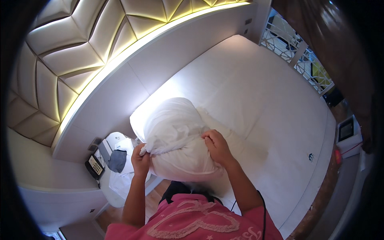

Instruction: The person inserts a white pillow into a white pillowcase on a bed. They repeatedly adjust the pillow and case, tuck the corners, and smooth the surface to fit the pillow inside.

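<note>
A plump white pillow (182, 165) stands in front of my body at the near left corner of the bed. White pillowcase cloth (173, 120) covers its far part and lies bunched in folds across the middle. My left hand (140, 159) is closed on a gathered edge of the case at the pillow's left side. On the right side, my right hand (217, 147) pinches the cloth with bent fingers. Both forearms reach up from my pink shirt. The pillow's underside is hidden.
A white-sheeted bed (276, 116) stretches away to the right, against a padded, lit headboard (72, 56). At the left, a bedside table (117, 199) holds a dark telephone (95, 166), a grey cloth (117, 161) and white linen. A white box-like unit (349, 134) stands beyond the bed's right edge.
</note>
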`<state>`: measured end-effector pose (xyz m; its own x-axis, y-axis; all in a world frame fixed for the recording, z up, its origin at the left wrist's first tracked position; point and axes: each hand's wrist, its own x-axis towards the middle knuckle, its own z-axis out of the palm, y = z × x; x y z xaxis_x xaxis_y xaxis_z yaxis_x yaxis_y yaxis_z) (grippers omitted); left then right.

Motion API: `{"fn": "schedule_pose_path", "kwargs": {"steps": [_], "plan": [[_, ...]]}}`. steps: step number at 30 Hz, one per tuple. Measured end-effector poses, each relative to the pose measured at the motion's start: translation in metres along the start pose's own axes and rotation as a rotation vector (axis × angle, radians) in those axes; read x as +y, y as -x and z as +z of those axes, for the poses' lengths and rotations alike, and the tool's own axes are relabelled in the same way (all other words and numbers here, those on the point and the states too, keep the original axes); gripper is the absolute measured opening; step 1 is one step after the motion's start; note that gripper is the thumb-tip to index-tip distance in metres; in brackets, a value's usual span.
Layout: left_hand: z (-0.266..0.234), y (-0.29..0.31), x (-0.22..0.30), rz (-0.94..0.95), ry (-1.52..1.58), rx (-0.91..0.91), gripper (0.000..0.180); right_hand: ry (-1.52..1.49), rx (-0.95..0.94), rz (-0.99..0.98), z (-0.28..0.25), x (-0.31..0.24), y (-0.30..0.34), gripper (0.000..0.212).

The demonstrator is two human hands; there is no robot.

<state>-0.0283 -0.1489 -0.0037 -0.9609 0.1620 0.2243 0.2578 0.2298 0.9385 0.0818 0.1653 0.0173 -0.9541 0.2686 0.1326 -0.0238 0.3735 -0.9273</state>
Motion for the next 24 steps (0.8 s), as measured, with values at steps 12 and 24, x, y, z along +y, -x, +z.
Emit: {"fn": "schedule_pose_path", "kwargs": {"steps": [12, 24], "plan": [[0.026, -0.034, 0.008, 0.126, -0.027, 0.058, 0.026, 0.219, -0.179, -0.059, 0.000, 0.022, -0.013, 0.031], [0.047, -0.062, 0.055, 0.026, 0.043, 0.023, 0.026, -0.155, -0.010, 0.045, -0.063, 0.002, 0.036, 0.016]]}}
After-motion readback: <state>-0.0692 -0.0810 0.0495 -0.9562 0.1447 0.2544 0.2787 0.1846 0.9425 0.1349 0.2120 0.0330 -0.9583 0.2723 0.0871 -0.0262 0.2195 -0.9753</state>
